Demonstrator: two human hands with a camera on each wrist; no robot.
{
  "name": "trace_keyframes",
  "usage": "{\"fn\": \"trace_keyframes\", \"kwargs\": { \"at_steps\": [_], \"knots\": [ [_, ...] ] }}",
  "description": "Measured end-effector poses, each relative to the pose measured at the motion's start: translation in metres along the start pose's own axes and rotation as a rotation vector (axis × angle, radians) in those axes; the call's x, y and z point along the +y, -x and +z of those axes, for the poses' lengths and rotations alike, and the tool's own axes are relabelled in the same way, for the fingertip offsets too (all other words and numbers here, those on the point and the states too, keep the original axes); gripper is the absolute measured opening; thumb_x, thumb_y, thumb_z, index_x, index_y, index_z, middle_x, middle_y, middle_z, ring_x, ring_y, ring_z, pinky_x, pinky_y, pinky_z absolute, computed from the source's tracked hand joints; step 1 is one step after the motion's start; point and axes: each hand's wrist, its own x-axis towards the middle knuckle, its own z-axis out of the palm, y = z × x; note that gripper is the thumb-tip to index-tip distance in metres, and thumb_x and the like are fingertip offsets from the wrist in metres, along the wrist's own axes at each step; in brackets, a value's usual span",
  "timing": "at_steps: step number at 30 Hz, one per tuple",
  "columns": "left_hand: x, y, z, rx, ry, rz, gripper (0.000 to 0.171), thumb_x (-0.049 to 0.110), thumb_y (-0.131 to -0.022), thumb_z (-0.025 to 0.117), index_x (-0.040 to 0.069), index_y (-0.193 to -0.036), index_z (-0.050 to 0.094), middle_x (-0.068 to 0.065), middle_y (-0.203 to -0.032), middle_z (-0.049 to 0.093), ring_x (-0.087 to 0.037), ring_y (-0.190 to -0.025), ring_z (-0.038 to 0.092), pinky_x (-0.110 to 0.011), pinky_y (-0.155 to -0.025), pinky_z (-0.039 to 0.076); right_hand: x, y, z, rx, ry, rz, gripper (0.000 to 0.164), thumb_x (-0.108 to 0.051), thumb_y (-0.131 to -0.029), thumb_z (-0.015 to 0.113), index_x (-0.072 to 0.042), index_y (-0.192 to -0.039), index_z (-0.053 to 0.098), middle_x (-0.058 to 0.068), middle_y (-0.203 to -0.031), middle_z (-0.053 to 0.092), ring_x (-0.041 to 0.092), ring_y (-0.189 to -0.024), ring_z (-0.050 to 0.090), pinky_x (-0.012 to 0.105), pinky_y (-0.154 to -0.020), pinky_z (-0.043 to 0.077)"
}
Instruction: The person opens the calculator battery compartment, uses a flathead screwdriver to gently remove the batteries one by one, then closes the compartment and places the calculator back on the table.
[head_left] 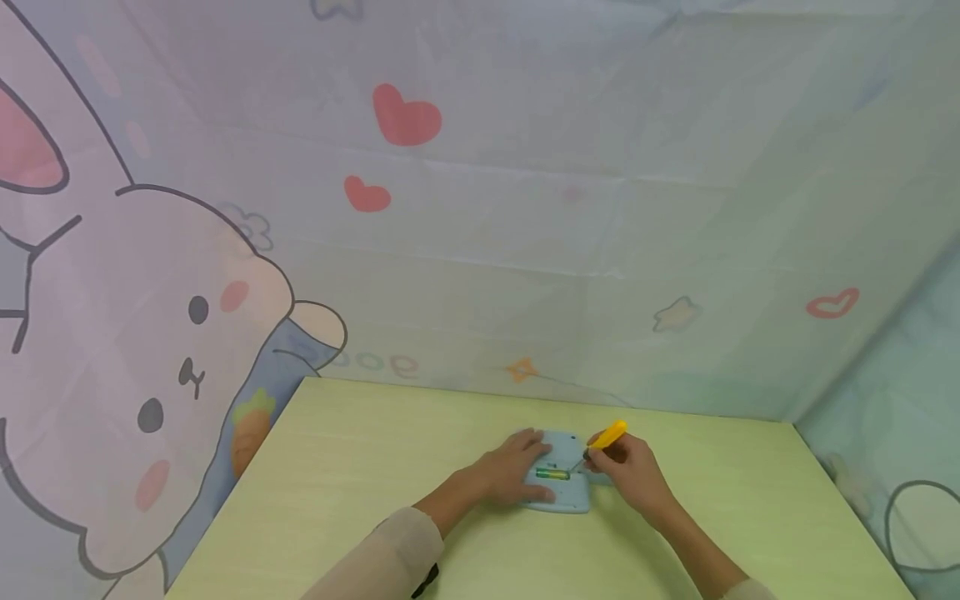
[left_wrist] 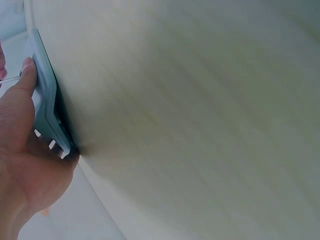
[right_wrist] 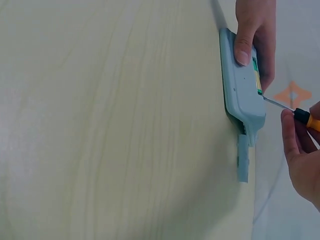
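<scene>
Remotely, I log: left hand (head_left: 512, 472), gripping pale-blue case (head_left: 567, 500); right hand (head_left: 633, 477), pinching screwdriver (head_left: 609, 433) (yellow-handled), tip near green battery (head_left: 552, 474).

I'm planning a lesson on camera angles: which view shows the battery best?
The head view: the battery shows lengthwise in the blue case. The right wrist view catches only a narrow strip; the left wrist view shows none.

The high head view faces forward and down; closer, tilted wrist views share the pale-blue device (right_wrist: 243, 90).
</scene>
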Motion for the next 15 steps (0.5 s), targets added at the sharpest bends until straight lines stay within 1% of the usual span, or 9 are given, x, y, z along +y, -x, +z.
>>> {"fn": "trace_keyframes", "kwargs": {
  "at_steps": [3, 8, 10, 12, 15],
  "knots": [
    [0.0004, 0.0007, -0.0005, 0.002, -0.002, 0.002, 0.085, 0.069, -0.096, 0.065, 0.025, -0.164, 0.041, 0.002, -0.175, 0.024, -0.02, -0.162, 0.019, -0.052, -0.118, 0.04, 0.0027, 0.001, -0.0008, 0.012, -0.051, 0.038, 0.025, -0.006, -0.105, 0.064, 0.012, -0.123, 0.063, 0.021, -0.116, 0.07, 0.027, -0.099, 0.073, 0.029, -0.087, 0.061],
    [0.0016, 0.0026, -0.0029, 0.008, 0.005, 0.012, 0.085, 0.067, -0.096, 0.066, 0.024, -0.164, 0.041, 0.0, -0.174, 0.025, -0.022, -0.161, 0.02, -0.055, -0.116, 0.041, 0.0075, 0.004, -0.0036, 0.022, -0.148, 0.099, 0.032, -0.008, -0.108, 0.061, 0.016, -0.13, 0.058, 0.022, -0.119, 0.069, 0.025, -0.101, 0.074, 0.035, -0.092, 0.06],
    [0.0017, 0.0032, -0.0036, 0.008, 0.007, 0.017, 0.085, 0.066, -0.096, 0.067, 0.023, -0.164, 0.041, -0.001, -0.174, 0.026, -0.023, -0.161, 0.02, -0.056, -0.116, 0.041, 0.0087, 0.005, -0.0043, 0.021, -0.168, 0.109, 0.033, -0.008, -0.108, 0.061, 0.016, -0.131, 0.057, 0.022, -0.12, 0.069, 0.025, -0.102, 0.075, 0.036, -0.093, 0.06],
    [0.0013, 0.0033, -0.0038, 0.008, 0.008, 0.02, 0.084, 0.066, -0.096, 0.067, 0.023, -0.164, 0.041, -0.001, -0.174, 0.026, -0.024, -0.161, 0.02, -0.056, -0.117, 0.04, 0.0078, 0.0058, -0.004, 0.027, -0.154, 0.101, 0.032, -0.008, -0.108, 0.062, 0.015, -0.13, 0.058, 0.022, -0.118, 0.069, 0.025, -0.101, 0.075, 0.035, -0.093, 0.06],
    [0.0006, 0.0024, -0.003, 0.003, 0.009, 0.024, 0.084, 0.066, -0.097, 0.065, 0.022, -0.165, 0.04, -0.002, -0.174, 0.025, -0.023, -0.162, 0.019, -0.055, -0.118, 0.039, 0.0049, 0.0068, -0.0021, 0.043, -0.055, 0.045, 0.028, -0.008, -0.106, 0.065, 0.011, -0.126, 0.063, 0.02, -0.114, 0.071, 0.027, -0.098, 0.075, 0.035, -0.089, 0.061]
  ]
}}
